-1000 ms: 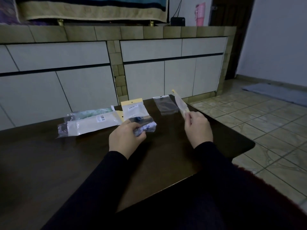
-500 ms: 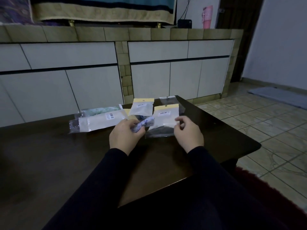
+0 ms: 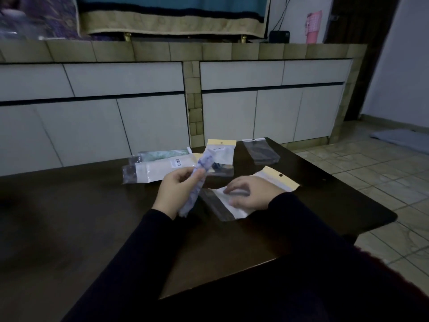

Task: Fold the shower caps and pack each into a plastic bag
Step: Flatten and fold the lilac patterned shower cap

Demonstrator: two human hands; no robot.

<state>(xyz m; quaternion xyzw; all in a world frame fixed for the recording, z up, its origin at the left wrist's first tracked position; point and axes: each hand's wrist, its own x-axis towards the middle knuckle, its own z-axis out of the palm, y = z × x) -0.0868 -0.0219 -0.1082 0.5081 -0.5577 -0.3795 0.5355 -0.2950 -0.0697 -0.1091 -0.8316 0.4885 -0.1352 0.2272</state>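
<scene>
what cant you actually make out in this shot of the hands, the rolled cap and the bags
Head view, the only one:
- The flat white plastic bag with a yellow header: its middle is hidden under the right hand; whether its mouth is open is unclear.
- The rolled blue-and-white shower cap: its midsection is wrapped by the left hand.
- The barcode label on the long white packet: too small to read.
- The clear bag at the far edge: dim light hides any contents.
</scene>
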